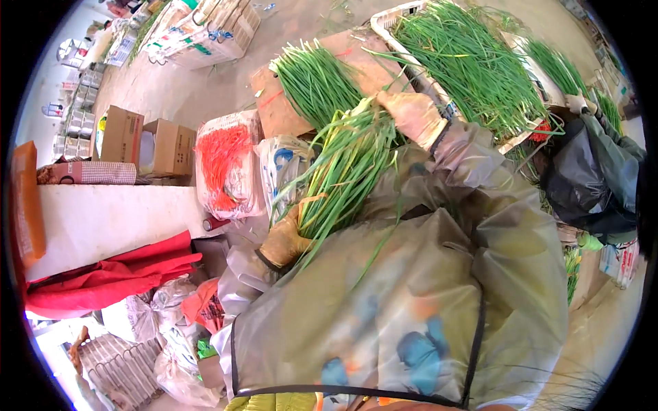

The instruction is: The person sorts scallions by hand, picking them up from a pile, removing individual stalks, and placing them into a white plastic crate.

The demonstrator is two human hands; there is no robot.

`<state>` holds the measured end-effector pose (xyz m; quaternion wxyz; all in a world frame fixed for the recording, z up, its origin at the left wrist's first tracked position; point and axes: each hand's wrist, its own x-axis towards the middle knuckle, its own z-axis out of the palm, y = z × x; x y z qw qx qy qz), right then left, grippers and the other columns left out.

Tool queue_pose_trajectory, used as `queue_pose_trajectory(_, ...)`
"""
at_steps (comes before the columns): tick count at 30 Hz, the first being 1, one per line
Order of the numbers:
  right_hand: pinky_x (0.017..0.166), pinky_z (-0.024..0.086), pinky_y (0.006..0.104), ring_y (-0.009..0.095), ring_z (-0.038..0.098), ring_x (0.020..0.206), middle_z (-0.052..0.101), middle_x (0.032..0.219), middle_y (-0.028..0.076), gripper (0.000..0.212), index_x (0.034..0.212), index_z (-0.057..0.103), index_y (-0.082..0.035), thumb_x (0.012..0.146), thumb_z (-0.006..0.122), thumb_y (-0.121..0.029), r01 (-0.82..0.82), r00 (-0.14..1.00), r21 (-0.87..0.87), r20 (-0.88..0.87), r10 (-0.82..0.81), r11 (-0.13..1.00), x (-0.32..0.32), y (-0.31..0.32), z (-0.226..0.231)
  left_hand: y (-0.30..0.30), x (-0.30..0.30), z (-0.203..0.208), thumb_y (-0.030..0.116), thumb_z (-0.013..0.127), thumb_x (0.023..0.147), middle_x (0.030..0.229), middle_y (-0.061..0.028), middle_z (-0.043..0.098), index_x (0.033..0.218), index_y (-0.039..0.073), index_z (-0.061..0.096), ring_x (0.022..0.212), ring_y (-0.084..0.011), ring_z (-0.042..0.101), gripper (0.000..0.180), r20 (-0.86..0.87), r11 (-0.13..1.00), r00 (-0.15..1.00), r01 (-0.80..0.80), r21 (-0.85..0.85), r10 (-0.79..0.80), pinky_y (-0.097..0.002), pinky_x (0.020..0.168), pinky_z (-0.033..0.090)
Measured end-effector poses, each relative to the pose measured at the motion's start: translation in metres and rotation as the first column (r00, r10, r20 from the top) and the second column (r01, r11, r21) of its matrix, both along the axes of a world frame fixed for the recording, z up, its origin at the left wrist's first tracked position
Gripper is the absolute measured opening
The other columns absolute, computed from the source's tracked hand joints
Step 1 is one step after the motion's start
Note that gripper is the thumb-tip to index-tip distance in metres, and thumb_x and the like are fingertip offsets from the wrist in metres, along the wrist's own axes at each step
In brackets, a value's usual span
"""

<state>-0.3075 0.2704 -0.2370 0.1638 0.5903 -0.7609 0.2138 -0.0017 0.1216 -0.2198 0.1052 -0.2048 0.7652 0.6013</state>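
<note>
A loose bunch of garlic chives (343, 171), green with some yellowed leaves, lies slantwise in front of my body. My left hand (284, 240), in a tan glove, is closed round its lower end, beside an orange strip (313, 198) across the leaves. At the upper end my right hand (415, 118), also gloved, has its fingers curled over the leaves; its thumb is hidden. Just beyond, a neater pile of chives (319, 82) rests on a brown cardboard sheet (274, 113). Red strips (223, 164) lie on a wrapped pack (250, 127) to the left.
A white crate (379, 26) heaped with chives (466, 61) stands at far right. Beyond it, a co-worker's gloved hand (581, 104) is near more chives (552, 65). Left are a white table (123, 219), red cloth (116, 274), cardboard boxes (171, 147) and plastic bags (185, 370).
</note>
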Motion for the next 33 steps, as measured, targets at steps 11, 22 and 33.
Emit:
queue_pose_trajectory(11,0.068,0.047,0.0445,0.037,0.06,0.081,0.063,0.087,0.016,0.026,0.11,0.051,-0.017,0.087,0.04,-0.016,0.566,0.775,0.311,0.116,-0.621,0.764,-0.102,0.049,-0.04,-0.025,0.047,-0.03,0.025,0.077,0.059,0.109,-0.013,0.058,0.13,0.006,0.037,0.097,-0.0248,0.056,0.083,0.048,1.0,0.999,0.001,0.006,-0.002,-0.0325,0.086,0.042)
queue_pose_trajectory(22,0.087,0.041,0.0399,0.033,0.055,0.099,0.059,0.105,0.018,0.056,0.108,0.057,-0.004,0.076,0.056,-0.05,-0.122,0.913,0.281,0.408,-0.003,0.952,0.026,-0.055,0.042,-0.013,0.027,-0.016,0.038,0.073,0.063,0.096,-0.0243,0.059,0.126,0.007,0.039,0.091,-0.0384,0.058,0.078,0.219,0.934,0.975,0.096,-0.344,-0.019,-0.0418,0.076,0.045)
queue_pose_trajectory(33,0.058,0.049,0.0393,0.027,0.061,0.064,0.06,0.065,0.011,0.012,0.081,0.054,-0.007,0.076,0.055,-0.019,-0.308,0.947,0.194,-0.027,0.319,0.931,0.012,-0.05,0.0,-0.013,0.028,-0.042,0.036,0.077,0.062,0.106,-0.0169,0.057,0.128,0.002,0.036,0.1,-0.0247,0.055,0.085,0.008,0.997,1.0,0.022,0.074,-0.023,-0.0321,0.085,0.042)
